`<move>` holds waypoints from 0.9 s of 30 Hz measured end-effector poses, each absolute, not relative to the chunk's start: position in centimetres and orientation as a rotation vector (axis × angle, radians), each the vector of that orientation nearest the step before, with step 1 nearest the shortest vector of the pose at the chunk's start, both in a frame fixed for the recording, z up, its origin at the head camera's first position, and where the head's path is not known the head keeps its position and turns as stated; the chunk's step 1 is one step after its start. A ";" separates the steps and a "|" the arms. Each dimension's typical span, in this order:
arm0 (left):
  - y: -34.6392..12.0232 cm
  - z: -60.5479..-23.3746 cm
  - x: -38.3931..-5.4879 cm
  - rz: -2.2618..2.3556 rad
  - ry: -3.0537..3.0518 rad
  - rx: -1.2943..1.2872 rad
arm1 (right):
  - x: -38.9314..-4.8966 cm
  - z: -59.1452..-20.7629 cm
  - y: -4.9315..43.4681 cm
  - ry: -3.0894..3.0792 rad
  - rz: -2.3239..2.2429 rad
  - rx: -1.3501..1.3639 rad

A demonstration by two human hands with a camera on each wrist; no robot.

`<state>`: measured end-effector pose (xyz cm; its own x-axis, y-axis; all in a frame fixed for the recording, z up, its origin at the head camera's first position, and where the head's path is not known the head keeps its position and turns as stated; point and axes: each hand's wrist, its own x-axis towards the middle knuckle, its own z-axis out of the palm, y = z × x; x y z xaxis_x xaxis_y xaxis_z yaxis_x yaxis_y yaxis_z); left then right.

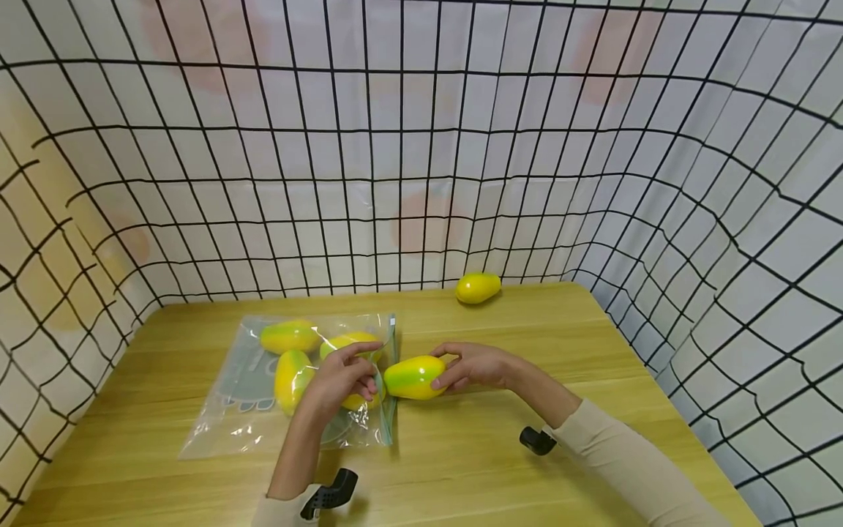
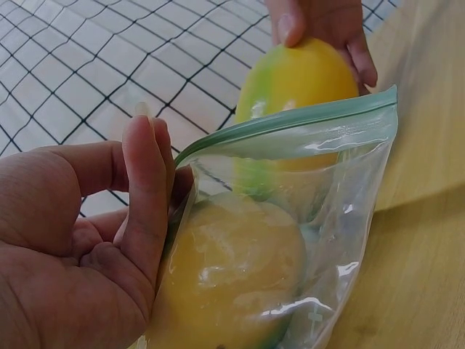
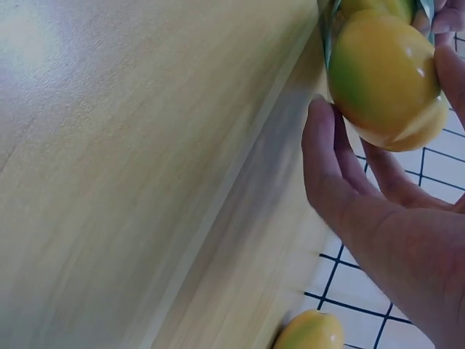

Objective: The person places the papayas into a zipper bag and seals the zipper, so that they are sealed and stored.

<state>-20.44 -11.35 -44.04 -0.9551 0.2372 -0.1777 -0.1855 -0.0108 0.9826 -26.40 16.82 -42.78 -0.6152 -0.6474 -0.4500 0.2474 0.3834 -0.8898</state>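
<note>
My right hand (image 1: 471, 366) grips a glossy yellow-green papaya (image 1: 416, 378) by its right end, thumb in front and fingers behind. The papaya's left end is at the mouth of a clear zip bag (image 1: 217, 432), and in the left wrist view part of the papaya (image 2: 309, 73) shows through the plastic below the blue-green seal strip (image 2: 305, 118). My left hand (image 1: 337, 380) pinches the bag's edge beside that strip. Several similar papayas (image 1: 290, 337) lie inside the bag, one of them partly hidden by the left hand.
Another papaya (image 1: 478, 288) lies at the back edge of the wooden table (image 1: 487, 454). Black grid mesh (image 1: 402, 176) over white sheeting rises behind the table and on both sides. A black wrist device (image 1: 332, 492) is on the left sleeve, another (image 1: 537, 440) on the right.
</note>
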 end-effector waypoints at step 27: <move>-10.7 -43.3 -20.3 2.041 2.017 -0.023 | -26.1 -43.6 15.3 1.872 -1.280 -0.362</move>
<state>-20.32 -10.68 -43.28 -0.9630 0.1801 -0.2005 -0.2026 0.0065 0.9792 -26.13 15.27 -43.56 -0.6222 -0.6308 -0.4637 0.2035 0.4416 -0.8738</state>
